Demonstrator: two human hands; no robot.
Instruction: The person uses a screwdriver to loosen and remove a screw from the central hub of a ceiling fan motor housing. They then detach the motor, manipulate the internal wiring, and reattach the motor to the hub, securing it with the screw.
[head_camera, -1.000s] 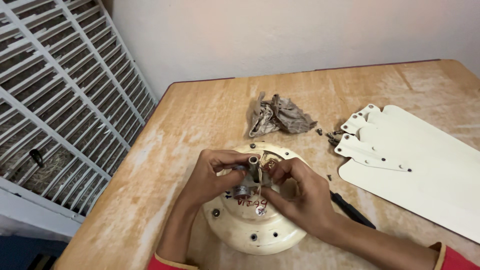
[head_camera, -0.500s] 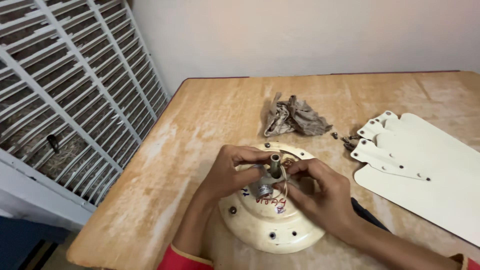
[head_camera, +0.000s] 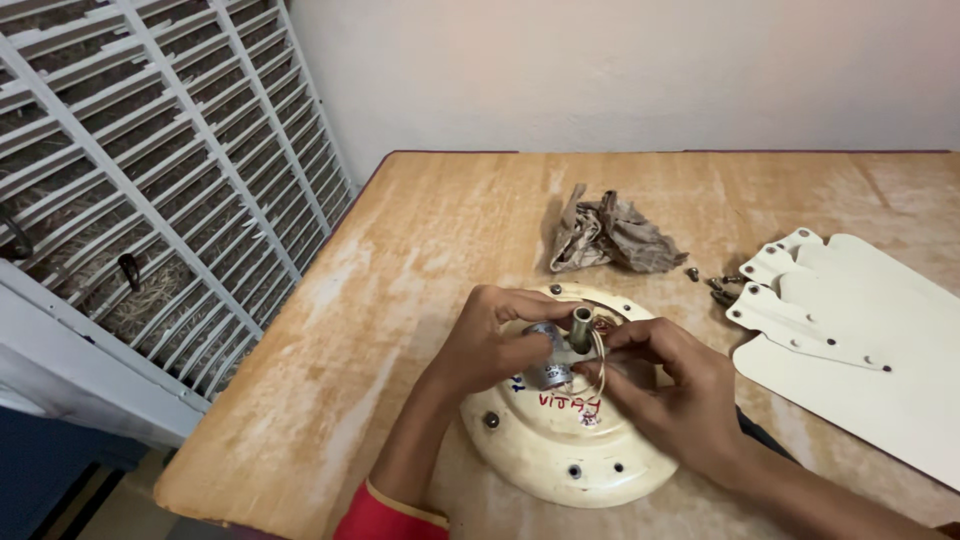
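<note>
Cream-coloured round metal fan motor housing (head_camera: 560, 455) sits on the worn wooden table (head_camera: 420, 260), at 6 o'clock of the view. My left hand (head_camera: 490, 340) is pinched shut on the small grey cylindrical part (head_camera: 548, 372) beside the upright metal shaft (head_camera: 581, 326) at the hub. My right hand (head_camera: 665, 385) closes narrowly on the thin pale wires (head_camera: 597, 352) at 3 o'clock of the shaft. Versus a second ago: both hands are in the same grip, no part has come free, and only the view moved, putting the housing lower and more central. So the work at the hub goes on. Crumpled brown rag (head_camera: 610, 238) lies at 12 o'clock of the housing, loose dark screws (head_camera: 715, 285) at 1 o'clock, cream flat fan blades (head_camera: 860, 350) at 3 o'clock. White slatted grille (head_camera: 150, 170) stands at 9 o'clock, off the table.
</note>
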